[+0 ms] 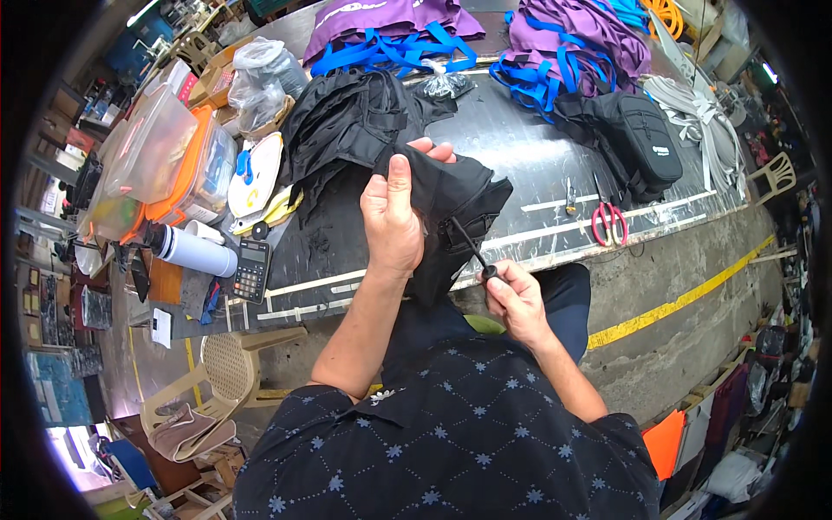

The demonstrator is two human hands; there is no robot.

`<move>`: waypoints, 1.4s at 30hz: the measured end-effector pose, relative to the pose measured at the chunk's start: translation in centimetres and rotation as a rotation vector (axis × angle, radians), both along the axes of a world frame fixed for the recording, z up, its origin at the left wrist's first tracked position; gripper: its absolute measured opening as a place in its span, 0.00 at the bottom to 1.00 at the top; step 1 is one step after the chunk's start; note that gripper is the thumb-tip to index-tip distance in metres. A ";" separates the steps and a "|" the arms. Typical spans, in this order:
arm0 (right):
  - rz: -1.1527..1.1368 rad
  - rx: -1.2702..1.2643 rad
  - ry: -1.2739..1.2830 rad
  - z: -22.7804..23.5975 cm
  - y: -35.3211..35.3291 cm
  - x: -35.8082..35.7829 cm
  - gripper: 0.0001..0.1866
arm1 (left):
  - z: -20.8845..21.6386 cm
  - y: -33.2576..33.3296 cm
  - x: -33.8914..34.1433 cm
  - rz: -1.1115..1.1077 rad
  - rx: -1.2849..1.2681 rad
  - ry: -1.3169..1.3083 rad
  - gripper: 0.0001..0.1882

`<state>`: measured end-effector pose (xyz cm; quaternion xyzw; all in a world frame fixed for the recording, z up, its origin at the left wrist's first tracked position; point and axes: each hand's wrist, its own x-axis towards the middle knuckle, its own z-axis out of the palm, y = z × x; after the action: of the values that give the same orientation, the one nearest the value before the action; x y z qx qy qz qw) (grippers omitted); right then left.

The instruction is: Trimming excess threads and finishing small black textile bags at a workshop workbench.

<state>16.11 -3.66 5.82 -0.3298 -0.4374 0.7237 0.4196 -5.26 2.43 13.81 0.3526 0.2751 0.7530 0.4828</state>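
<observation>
My left hand (394,217) is closed around a black fabric bag piece (455,186), thumb up, lifting it over the table's near edge. In my right hand (518,303), thumb and fingers pinch the dark knob-like end of a thin black stick-like piece (469,241). Its other end meets a black strap or seam on the fabric; whether it is a tool or a stiff cord I cannot make out. Behind my left hand lies a heap of black bags (351,121). A finished-looking black sling bag (637,143) lies at the right.
Red-handled scissors (609,224) lie at the table's front edge. Purple bags with blue straps (572,52) are piled at the back. On the left stand a calculator (252,270), a white bottle (195,250) and plastic boxes (152,143). A plastic chair (227,368) is at lower left.
</observation>
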 end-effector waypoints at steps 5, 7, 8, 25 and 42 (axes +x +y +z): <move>-0.359 0.861 -0.485 0.9 1.2 -1.2 0.08 | 1.9 0.3 0.4 0.085 0.035 -0.188 0.24; -0.437 0.979 -0.554 1.1 1.2 -1.1 0.12 | 1.6 0.3 0.1 0.071 0.053 -0.152 0.25; -0.426 0.978 -0.567 1.2 1.1 -1.1 0.12 | 1.6 0.3 0.2 0.071 0.048 -0.143 0.25; -0.157 0.364 -0.276 1.3 -0.3 -2.3 0.05 | 0.8 1.0 1.0 0.118 -0.034 -0.158 0.25; -0.451 0.960 -0.559 1.4 1.8 -0.1 0.12 | -2.4 2.0 -1.8 0.498 0.071 0.629 0.21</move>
<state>16.01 -1.89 7.24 -0.3657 -0.7286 0.2242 0.5340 -7.08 4.46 11.38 0.5049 0.4602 0.7113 0.1652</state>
